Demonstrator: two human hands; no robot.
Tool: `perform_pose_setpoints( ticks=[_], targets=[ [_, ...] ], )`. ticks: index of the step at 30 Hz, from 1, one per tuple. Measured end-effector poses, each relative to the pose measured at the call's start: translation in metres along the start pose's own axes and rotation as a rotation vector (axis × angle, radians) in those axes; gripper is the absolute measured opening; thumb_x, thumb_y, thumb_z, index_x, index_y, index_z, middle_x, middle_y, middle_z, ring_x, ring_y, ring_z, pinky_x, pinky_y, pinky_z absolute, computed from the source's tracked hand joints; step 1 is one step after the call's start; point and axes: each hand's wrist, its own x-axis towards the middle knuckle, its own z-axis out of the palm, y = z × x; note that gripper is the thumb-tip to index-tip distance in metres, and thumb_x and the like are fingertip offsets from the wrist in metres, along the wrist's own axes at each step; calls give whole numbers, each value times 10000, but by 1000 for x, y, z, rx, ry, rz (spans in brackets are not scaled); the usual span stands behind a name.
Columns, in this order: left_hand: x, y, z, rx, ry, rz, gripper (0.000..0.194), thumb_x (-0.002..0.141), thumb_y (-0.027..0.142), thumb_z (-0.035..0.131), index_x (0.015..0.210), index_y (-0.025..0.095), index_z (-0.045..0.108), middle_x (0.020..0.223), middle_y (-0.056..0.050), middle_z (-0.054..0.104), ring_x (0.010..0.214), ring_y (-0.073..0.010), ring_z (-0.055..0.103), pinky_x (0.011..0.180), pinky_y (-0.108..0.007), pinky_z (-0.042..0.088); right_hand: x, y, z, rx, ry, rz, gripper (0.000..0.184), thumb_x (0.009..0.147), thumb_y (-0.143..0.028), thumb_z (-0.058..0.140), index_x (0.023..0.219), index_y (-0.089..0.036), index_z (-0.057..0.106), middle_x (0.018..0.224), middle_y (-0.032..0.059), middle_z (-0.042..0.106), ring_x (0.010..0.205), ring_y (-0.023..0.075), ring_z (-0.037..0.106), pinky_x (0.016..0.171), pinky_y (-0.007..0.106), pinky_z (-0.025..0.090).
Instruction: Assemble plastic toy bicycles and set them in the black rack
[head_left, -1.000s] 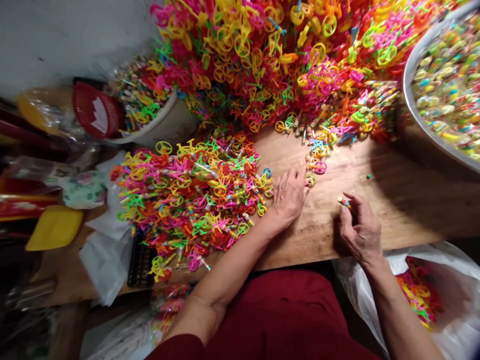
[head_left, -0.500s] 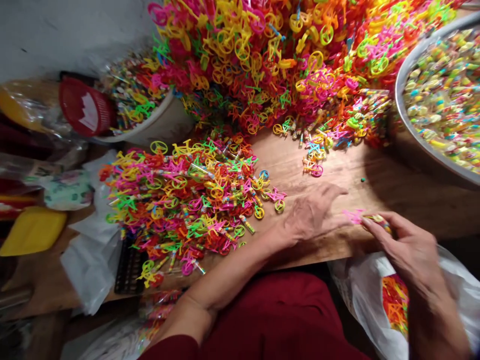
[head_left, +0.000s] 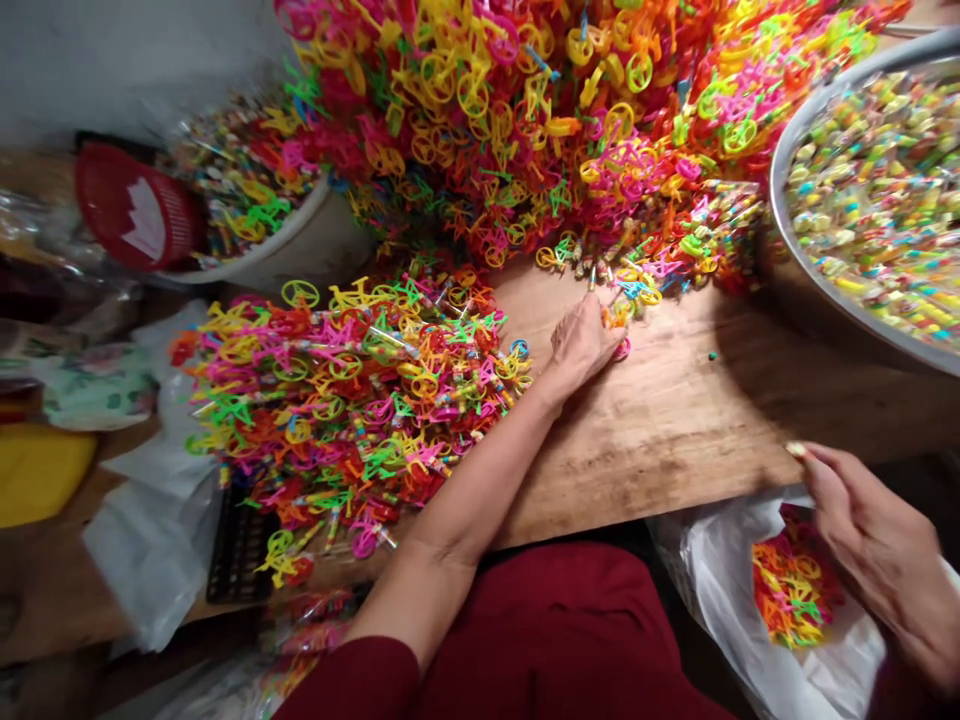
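Looking down in the head view, we have our left hand (head_left: pixel 583 342) on the table (head_left: pixel 637 440), fingertips at an orange toy (head_left: pixel 616 317) just short of the far heap (head_left: pixel 480 130); we cannot tell whether they grip it. Our right hand (head_left: pixel 874 535), well apart at the near right, pinches a small pale piece (head_left: pixel 796 450) between thumb and finger. We see only its blurred tip. At far right, the frame cuts off the basin (head_left: pixel 781 215).
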Motion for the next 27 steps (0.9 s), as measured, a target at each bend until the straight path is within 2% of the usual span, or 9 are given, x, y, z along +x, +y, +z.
perform_pose_setpoints(
  ticks=[2,4,6,9,13,18,23,27],
  targets=[
    [-6,-7,-4,-282,-59,-46,171,870,206,741,955,191,593,851,-16,711,760,-145,676,713,-256,496,22,-36,30,102,-40,-134,293,971,-484,557,1076,-304,764,999,107,788,842,265,749,744,422,587],
    [-14,-17,-11,-654,-220,-119,152,888,141,713,969,168,587,737,28,667,576,-82,598,616,-215,477,41,-67,61,286,-91,-238,281,981,-425,569,1098,-249,754,1007,99,777,885,234,744,777,381,598],
    [-24,-26,-19,-948,-391,-220,127,894,111,709,964,132,605,698,31,660,497,-50,551,554,-188,461,53,-88,87,410,-81,-244,238,958,-394,628,1084,-236,754,1026,82,786,903,212,746,807,351,605],
    [-39,-33,-29,-1119,-520,-325,102,883,111,740,879,89,640,697,-8,686,511,-45,588,536,-165,471,59,-100,108,537,-73,-174,195,925,-376,690,1043,-234,754,1004,57,791,896,195,745,798,322,605],
    [-54,-31,-29,-1159,-680,-322,96,877,131,752,876,62,686,747,-45,726,554,-72,650,555,-184,527,57,-94,106,645,-106,-122,188,918,-379,702,1017,-227,755,988,44,786,894,188,744,806,315,605],
    [-62,-28,-19,-1162,-847,-289,240,796,222,856,899,64,707,808,-71,762,622,-110,702,610,-222,586,51,-82,99,672,-244,-124,205,948,-398,675,1041,-234,755,1022,45,778,919,181,741,806,300,612],
    [-66,-33,-18,-1174,-916,-306,214,817,217,818,900,75,682,754,-67,747,584,-122,702,566,-216,583,43,-74,107,677,-263,-177,205,957,-371,666,1091,-234,738,1054,47,765,960,183,732,875,316,601],
    [-69,-36,-19,-1227,-888,-266,273,799,279,830,896,101,647,733,-57,739,596,-133,713,583,-225,594,36,-79,110,711,-173,-133,186,927,-358,695,1049,-226,744,985,40,768,881,172,729,765,273,611]
  ],
)
